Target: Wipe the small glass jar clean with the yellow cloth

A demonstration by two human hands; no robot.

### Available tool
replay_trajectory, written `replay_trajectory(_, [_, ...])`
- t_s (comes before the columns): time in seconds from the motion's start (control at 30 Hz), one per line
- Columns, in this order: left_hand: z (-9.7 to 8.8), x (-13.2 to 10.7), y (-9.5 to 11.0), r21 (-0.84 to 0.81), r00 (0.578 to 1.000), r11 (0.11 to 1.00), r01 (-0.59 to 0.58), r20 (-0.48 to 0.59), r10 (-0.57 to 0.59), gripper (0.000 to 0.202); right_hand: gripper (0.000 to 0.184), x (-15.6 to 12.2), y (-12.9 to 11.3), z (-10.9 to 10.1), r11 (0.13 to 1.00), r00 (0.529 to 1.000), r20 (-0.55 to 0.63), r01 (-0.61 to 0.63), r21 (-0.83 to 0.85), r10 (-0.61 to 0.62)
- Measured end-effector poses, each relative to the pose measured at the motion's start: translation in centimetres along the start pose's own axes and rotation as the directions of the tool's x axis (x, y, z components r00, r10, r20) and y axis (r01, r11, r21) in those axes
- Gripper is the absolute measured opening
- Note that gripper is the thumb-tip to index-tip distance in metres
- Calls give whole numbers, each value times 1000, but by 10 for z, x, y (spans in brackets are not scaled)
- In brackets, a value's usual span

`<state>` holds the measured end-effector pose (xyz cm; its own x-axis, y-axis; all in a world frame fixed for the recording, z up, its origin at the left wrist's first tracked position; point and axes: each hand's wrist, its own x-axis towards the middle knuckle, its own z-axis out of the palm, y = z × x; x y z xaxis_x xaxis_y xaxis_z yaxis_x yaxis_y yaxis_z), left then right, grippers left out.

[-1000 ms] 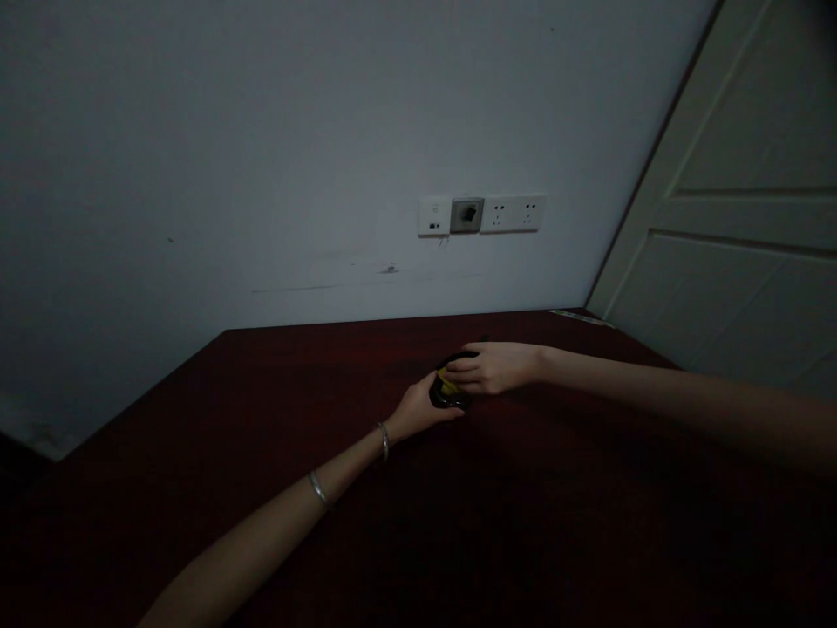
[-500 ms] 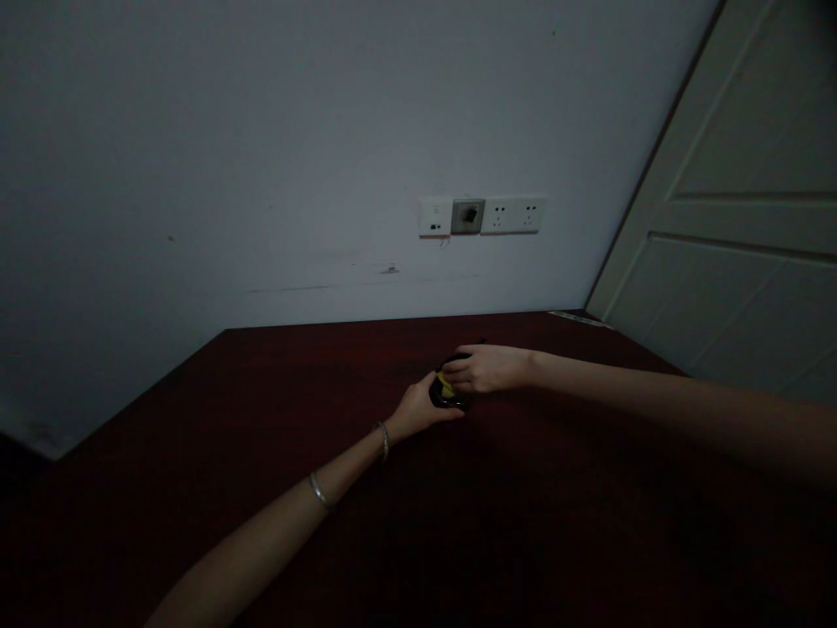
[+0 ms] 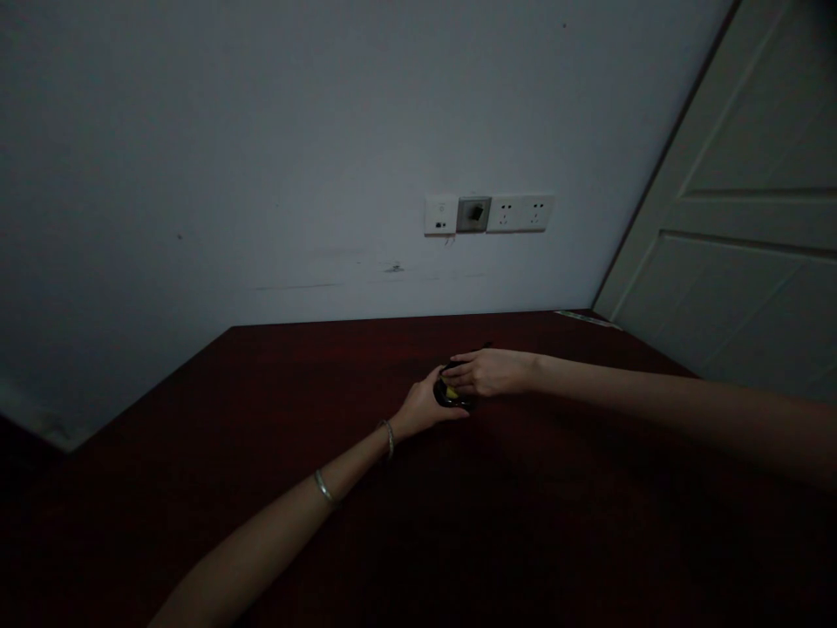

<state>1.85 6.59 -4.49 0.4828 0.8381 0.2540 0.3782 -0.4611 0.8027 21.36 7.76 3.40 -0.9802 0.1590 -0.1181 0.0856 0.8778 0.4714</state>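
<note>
Nearest the camera, the left forearm stretches forward across the dark red table (image 3: 275, 384), with two thin silver bangles (image 3: 323, 487) around it near the wrist. The left hand (image 3: 425, 408) cups the near side of a small round black object (image 3: 451, 395) that has a yellow patch on it. The fingers are closed around its edge, which looks like a steadying grip that stops the object from sliding on the smooth tabletop. The right hand (image 3: 490, 373) comes in from the right with the arm held low over the table. Its fingers are drawn narrow and bunched on the top of the same object, as if working some small part there, though the dim light hides exactly what they pinch. The object sits on the table between the two hands, toward the far side and well out from the person's body. Beyond it, on the pale wall (image 3: 261, 157), a row of sockets (image 3: 488, 214) is mounted. A white panelled door (image 3: 745, 235) stands to the right.
</note>
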Motion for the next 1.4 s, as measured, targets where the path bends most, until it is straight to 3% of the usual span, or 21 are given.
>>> replay_trajectory(0.17, [3, 3, -1, 7, 1000, 1000, -18, -8, 18, 93, 25, 0, -7, 4, 991, 996, 44, -84, 102, 80])
replay_trajectory(0.37, [5, 4, -2, 5, 999, 1000, 20, -39, -20, 97, 27, 8, -14, -9, 948, 971, 147, -218, 231, 187])
replay_trajectory(0.53, [5, 4, -1, 50, 999, 998, 37, -30, -36, 98, 34, 18, -16, -24, 887, 929, 268, -335, 318, 255])
replay_trajectory(0.8, [7, 3, 1, -25, 996, 998, 61, -68, -63, 90, 32, 34, -8, -42, 746, 851, 441, -487, 454, 286])
replay_trajectory(0.97, [6, 4, 4, 53, 998, 998, 37, -56, -34, 75, 23, 39, 2, -41, 622, 811, 509, -562, 545, 287])
replay_trajectory(1.17, [6, 4, 4, 118, 997, 991, 65, -53, -59, 65, 33, 33, 16, -37, 410, 806, 524, -591, 695, 274])
replay_trajectory(1.4, [2, 2, 7, 80, 999, 996, 33, -9, -33, 90, 51, 11, 38, -37, 121, 788, 521, -582, 804, 328])
